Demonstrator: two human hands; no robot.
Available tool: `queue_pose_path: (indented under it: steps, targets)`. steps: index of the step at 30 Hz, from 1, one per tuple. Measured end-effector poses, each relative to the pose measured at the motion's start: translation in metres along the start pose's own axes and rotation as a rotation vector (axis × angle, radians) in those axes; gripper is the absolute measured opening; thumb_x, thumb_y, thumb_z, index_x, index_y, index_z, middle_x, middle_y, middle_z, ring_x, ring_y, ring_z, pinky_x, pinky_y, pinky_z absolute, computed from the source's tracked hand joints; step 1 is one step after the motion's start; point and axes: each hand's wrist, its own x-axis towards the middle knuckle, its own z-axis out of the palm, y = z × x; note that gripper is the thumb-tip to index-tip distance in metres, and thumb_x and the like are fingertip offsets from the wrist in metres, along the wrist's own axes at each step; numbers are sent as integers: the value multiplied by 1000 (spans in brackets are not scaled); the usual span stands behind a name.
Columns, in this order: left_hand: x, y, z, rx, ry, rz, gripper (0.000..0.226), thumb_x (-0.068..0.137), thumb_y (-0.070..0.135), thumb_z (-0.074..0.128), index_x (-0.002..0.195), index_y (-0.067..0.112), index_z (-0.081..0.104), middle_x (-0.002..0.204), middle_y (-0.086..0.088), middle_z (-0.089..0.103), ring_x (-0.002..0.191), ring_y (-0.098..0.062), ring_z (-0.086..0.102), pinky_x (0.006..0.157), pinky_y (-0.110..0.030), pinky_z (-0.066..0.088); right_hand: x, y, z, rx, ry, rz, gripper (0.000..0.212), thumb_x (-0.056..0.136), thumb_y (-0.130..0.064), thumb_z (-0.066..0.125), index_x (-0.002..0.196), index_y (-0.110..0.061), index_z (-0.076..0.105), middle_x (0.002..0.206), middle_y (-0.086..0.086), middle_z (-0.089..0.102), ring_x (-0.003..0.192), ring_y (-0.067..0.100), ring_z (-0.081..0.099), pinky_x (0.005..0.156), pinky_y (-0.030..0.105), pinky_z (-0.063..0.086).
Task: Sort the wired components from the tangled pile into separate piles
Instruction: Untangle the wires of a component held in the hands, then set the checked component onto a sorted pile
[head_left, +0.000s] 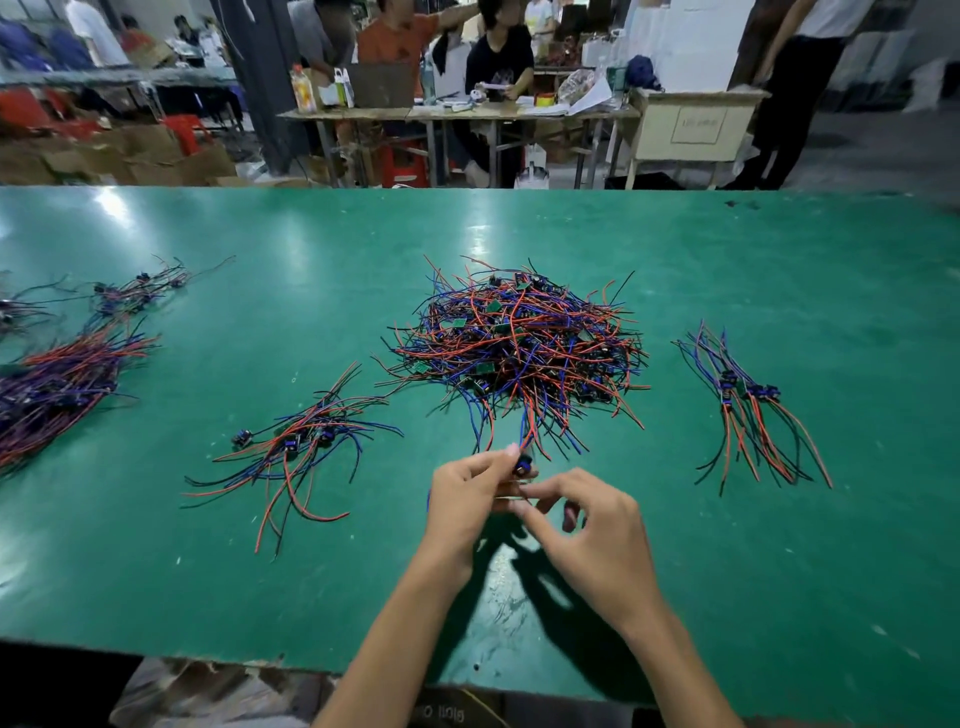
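Left hand (467, 493) grip pinches a small dark wired part (522, 465) | right hand (592, 535) grip pinches its wires | red, blue, black tangled pile (519, 343) on green tabletop (727, 571)

Overhead glare, blurred, warped edges
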Motion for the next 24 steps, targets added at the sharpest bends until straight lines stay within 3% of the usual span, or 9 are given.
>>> queue_pose_path:
  steps: [3,5,8,10,15,20,24]
  targets:
    - [-4,6,-9,-65,-37,-77,20,92,21,71,81,8,82,93,-14,78,77,-21,74,64,-24,59,0,-1,0,21,-38,-42,11,81,-42,83,88,-35,78,81,-24,69,71,2,57,62,12,39]
    - [-7,10,-16,-75,-65,-106,20,92,21,69,84,7,82,97,-13,78,80,-18,75,65,-22,58,0,-2,2,124,-49,-6,15,87,-49,72,83,-35,77,82,-24,71,71,4,60,62,12,38]
    - [-11,15,-27,-43,-97,-101,18,94,19,66,94,5,78,98,-14,78,82,-19,76,63,-22,57,5,-1,9,262,1,180,39,94,-59,51,74,-36,76,73,-18,72,65,5,63,58,15,38]
    - [-13,18,-32,33,-125,-98,18,95,20,65,97,7,77,97,-14,78,77,-17,74,64,-22,57,12,2,13,308,10,318,44,92,-65,50,77,-32,75,71,-13,72,60,2,60,56,15,39]
    - [-14,16,-35,170,-259,-115,23,95,20,64,109,5,76,101,-17,77,63,-12,66,61,-20,55,24,8,17,655,-87,382,22,97,-32,65,86,-18,78,82,0,75,59,6,54,53,15,43]
    - [-13,5,-27,178,-267,-106,20,97,17,62,106,6,76,99,-16,77,70,-18,71,66,-24,58,18,20,16,728,-40,368,17,96,-21,67,86,-10,76,76,2,74,54,2,51,53,13,42]
    - [-13,-5,-18,165,-183,-43,18,92,23,73,97,7,79,87,-9,76,65,-20,70,59,-24,58,16,26,18,721,-16,348,13,96,-17,67,87,-9,74,73,-1,73,59,-1,55,58,12,43]
